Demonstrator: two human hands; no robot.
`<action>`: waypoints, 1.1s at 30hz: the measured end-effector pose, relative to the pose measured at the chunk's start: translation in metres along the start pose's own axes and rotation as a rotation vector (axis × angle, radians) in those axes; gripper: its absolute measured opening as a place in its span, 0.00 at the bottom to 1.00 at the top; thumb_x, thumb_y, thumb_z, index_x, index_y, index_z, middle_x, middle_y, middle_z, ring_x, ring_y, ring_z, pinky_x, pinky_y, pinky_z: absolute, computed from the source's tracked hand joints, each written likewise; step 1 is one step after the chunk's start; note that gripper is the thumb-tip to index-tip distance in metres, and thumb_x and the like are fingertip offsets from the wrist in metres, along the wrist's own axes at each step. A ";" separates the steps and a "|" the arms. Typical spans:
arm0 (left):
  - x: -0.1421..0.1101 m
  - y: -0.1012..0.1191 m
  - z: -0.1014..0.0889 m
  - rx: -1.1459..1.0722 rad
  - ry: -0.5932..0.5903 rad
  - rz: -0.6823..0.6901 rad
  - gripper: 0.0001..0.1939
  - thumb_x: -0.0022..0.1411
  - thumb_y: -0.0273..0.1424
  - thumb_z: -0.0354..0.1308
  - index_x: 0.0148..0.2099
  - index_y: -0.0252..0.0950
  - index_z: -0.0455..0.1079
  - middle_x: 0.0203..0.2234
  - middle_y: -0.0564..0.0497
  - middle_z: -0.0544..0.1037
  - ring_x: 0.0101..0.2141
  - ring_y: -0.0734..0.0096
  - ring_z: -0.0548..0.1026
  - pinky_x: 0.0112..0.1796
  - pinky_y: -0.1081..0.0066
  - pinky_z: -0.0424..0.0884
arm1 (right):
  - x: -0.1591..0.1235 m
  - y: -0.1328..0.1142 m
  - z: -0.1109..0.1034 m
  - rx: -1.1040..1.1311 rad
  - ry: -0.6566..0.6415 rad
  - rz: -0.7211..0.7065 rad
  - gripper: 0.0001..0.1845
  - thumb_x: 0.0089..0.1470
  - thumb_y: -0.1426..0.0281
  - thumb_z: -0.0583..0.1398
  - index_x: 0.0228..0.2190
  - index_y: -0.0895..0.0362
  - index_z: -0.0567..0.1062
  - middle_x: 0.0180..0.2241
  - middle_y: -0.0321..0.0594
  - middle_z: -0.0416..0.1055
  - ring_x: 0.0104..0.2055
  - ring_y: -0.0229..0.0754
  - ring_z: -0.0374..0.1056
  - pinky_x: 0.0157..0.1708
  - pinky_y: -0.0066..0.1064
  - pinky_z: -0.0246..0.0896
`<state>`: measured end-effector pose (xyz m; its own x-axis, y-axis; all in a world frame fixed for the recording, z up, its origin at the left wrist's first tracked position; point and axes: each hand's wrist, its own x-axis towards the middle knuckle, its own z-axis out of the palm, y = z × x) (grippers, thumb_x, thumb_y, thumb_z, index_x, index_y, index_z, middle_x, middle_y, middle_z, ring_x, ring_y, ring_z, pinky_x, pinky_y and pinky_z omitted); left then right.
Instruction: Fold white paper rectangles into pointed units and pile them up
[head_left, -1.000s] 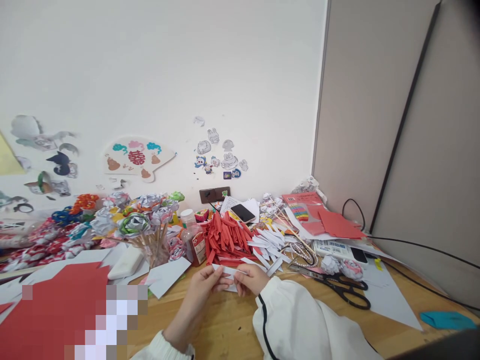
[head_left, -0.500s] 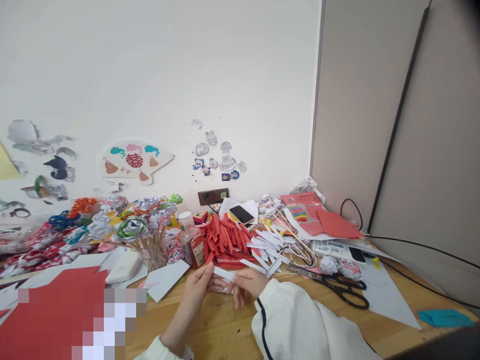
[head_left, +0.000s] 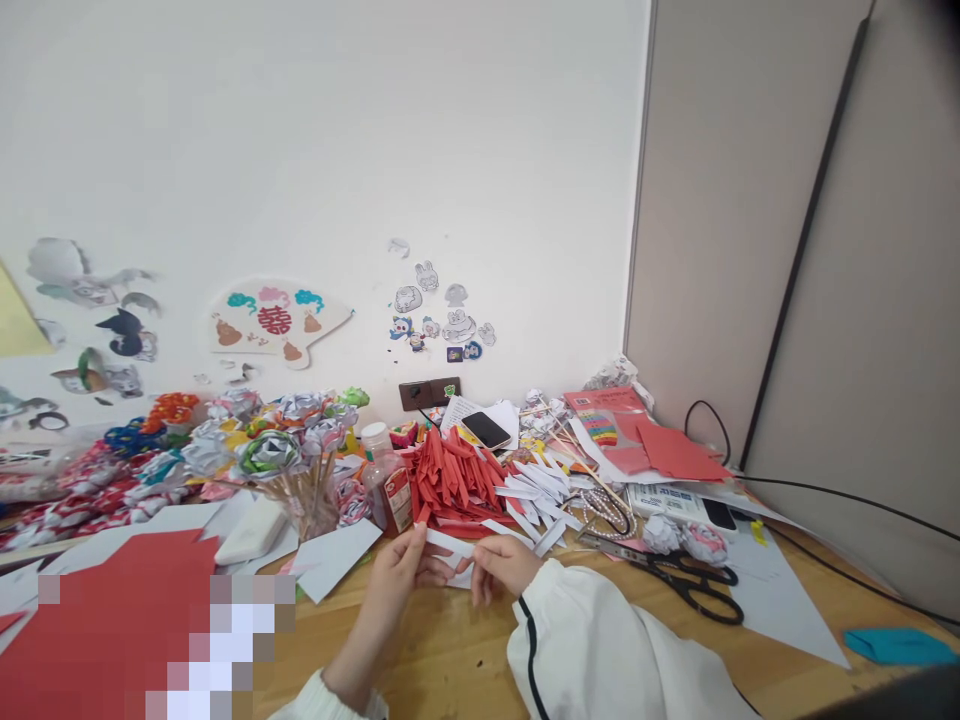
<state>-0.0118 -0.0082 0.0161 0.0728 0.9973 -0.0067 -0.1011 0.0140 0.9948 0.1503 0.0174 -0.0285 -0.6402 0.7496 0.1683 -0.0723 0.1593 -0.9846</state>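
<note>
Between both hands is a small strip of white paper (head_left: 448, 543), held just above the wooden table. My left hand (head_left: 401, 567) pinches its left end between thumb and fingers. At the other end, my right hand (head_left: 504, 570) grips the paper with thumb and forefinger, its other fingers curled below. Directly beyond the hands lies a heap of folded red paper strips (head_left: 455, 482). A pile of folded white paper strips (head_left: 534, 492) sits to its right. Black-handled scissors (head_left: 694, 583) rest to the right of my right sleeve.
Paper flowers on sticks (head_left: 274, 452) stand at the left, beside a bottle (head_left: 379, 475). Red paper sheets (head_left: 142, 580) lie at the front left. A phone (head_left: 486, 430) rests behind the red heap. Black cables (head_left: 847, 505) run along the right side, near a blue paper piece (head_left: 896, 645).
The view has shifted slightly, so everything appears a little to the right. Both hands keep their hold on the white paper strip, with only slight finger movement.
</note>
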 end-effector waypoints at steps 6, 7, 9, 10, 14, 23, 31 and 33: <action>-0.001 -0.010 0.007 0.191 -0.023 0.005 0.17 0.41 0.43 0.56 0.19 0.33 0.61 0.10 0.55 0.71 0.12 0.73 0.69 0.15 0.75 0.64 | 0.000 0.005 0.005 -0.128 0.052 0.014 0.27 0.47 0.51 0.45 0.30 0.62 0.68 0.15 0.34 0.65 0.14 0.29 0.57 0.15 0.21 0.52; 0.000 -0.011 0.007 0.195 -0.018 0.017 0.17 0.41 0.42 0.56 0.19 0.33 0.61 0.09 0.56 0.70 0.12 0.73 0.68 0.15 0.75 0.63 | 0.000 0.005 0.006 -0.149 0.051 0.018 0.27 0.47 0.52 0.45 0.30 0.62 0.68 0.15 0.34 0.65 0.14 0.29 0.57 0.15 0.20 0.52; 0.001 -0.014 0.007 0.194 -0.019 0.041 0.16 0.42 0.42 0.56 0.18 0.34 0.60 0.09 0.57 0.69 0.11 0.74 0.68 0.15 0.76 0.63 | -0.001 0.005 0.007 -0.166 0.048 0.018 0.26 0.47 0.52 0.45 0.30 0.62 0.68 0.15 0.33 0.64 0.14 0.28 0.56 0.15 0.20 0.52; 0.002 -0.014 0.006 0.195 -0.030 0.050 0.16 0.43 0.42 0.56 0.19 0.34 0.59 0.09 0.57 0.68 0.11 0.75 0.68 0.15 0.76 0.62 | -0.001 0.004 0.007 -0.156 0.043 0.017 0.27 0.47 0.51 0.45 0.30 0.62 0.68 0.15 0.33 0.64 0.13 0.28 0.56 0.15 0.20 0.51; 0.002 -0.014 0.005 0.191 -0.075 0.065 0.16 0.44 0.42 0.55 0.19 0.34 0.60 0.10 0.57 0.69 0.12 0.75 0.68 0.16 0.75 0.63 | -0.001 0.001 0.006 -0.037 -0.002 0.033 0.29 0.47 0.49 0.43 0.29 0.62 0.67 0.16 0.35 0.64 0.14 0.29 0.58 0.15 0.21 0.51; 0.001 -0.012 0.005 0.188 -0.094 0.070 0.16 0.44 0.41 0.55 0.21 0.32 0.62 0.12 0.55 0.71 0.14 0.74 0.69 0.18 0.75 0.64 | 0.002 -0.003 0.005 0.069 -0.019 0.070 0.26 0.41 0.49 0.50 0.24 0.61 0.64 0.15 0.34 0.64 0.14 0.30 0.59 0.15 0.22 0.51; -0.002 -0.007 0.008 0.179 -0.081 0.032 0.16 0.41 0.42 0.57 0.19 0.32 0.62 0.12 0.53 0.73 0.16 0.71 0.71 0.19 0.74 0.65 | 0.003 0.004 0.004 0.039 -0.013 0.054 0.24 0.43 0.50 0.50 0.24 0.61 0.63 0.14 0.32 0.63 0.14 0.30 0.58 0.15 0.21 0.52; -0.003 -0.006 0.009 0.180 -0.069 0.033 0.16 0.41 0.41 0.57 0.19 0.32 0.62 0.12 0.53 0.72 0.15 0.72 0.71 0.19 0.74 0.65 | 0.002 0.003 0.006 0.027 -0.005 0.046 0.24 0.43 0.49 0.49 0.23 0.60 0.62 0.14 0.32 0.63 0.13 0.29 0.57 0.14 0.21 0.51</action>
<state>-0.0021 -0.0116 0.0115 0.1406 0.9897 0.0273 0.0744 -0.0380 0.9965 0.1440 0.0159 -0.0315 -0.6469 0.7526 0.1226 -0.0634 0.1071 -0.9922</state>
